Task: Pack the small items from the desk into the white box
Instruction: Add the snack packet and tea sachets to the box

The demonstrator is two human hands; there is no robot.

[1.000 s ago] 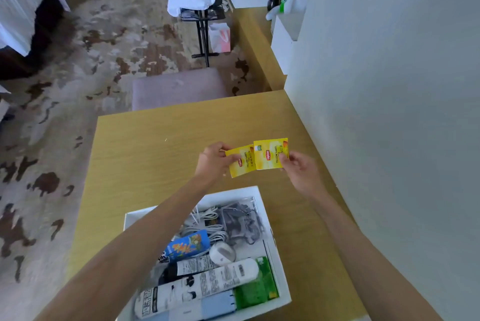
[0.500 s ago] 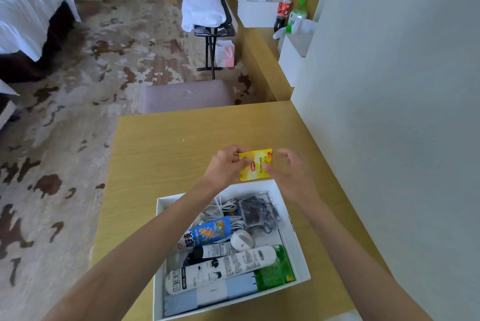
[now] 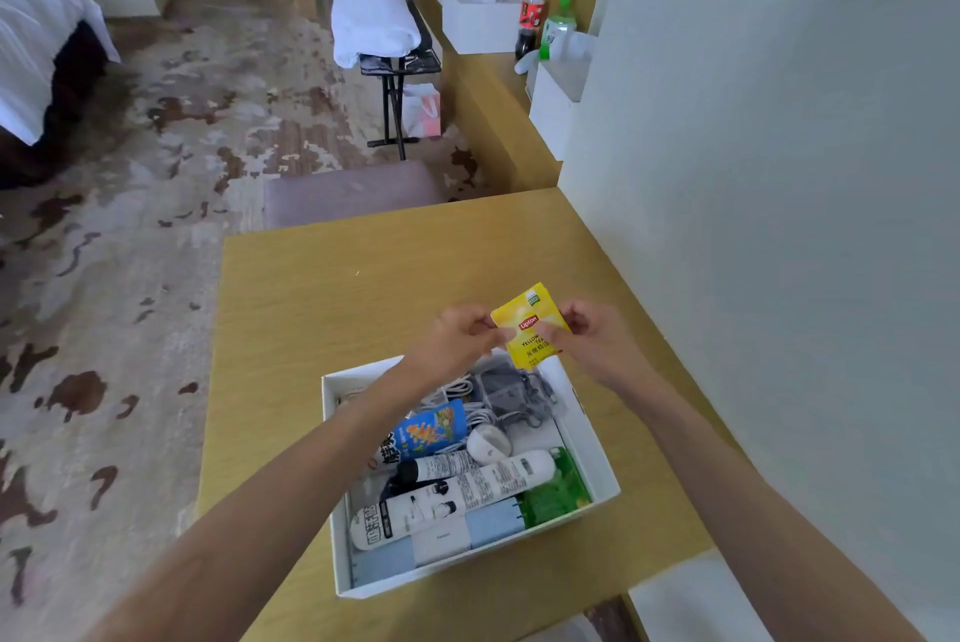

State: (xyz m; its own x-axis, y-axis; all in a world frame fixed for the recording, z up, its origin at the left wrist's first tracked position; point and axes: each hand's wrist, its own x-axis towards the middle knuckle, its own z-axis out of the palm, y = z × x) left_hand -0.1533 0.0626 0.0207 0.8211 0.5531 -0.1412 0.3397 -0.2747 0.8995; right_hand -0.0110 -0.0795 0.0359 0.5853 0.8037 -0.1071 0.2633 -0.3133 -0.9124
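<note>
You have the yellow tea sachet (image 3: 530, 327) pinched between both hands just above the far rim of the white box (image 3: 602, 454); your left hand (image 3: 457, 342) closes thumb and fingertips on its left edge, your right hand (image 3: 597, 345) does the same on its right edge, and the rest of each hand is loosely curled; whether a second sachet sits stacked behind the first cannot be told from this view. The sachet hangs tilted, one corner up, clear of the desk (image 3: 332, 308); its lower corner dips past the box rim, over the grey pouch (image 3: 501, 389) and the white cables (image 3: 457, 389) that lie right under your hands.

The step in hand looks like the drop-in of this sachet; the desk beyond your hands shows nothing else to pack, so the job seems close to its end. Nearer to you than your hands the box is crowded: a blue snack pack (image 3: 431, 431), a small white round case (image 3: 488, 444), a white tube (image 3: 452, 496), a green packet (image 3: 556, 490); the next move probably calls for lowering the sachet flat onto the pouch or sliding it upright along the far wall below your fingers, then letting go with both hands together so it does not catch on the rim.
</note>
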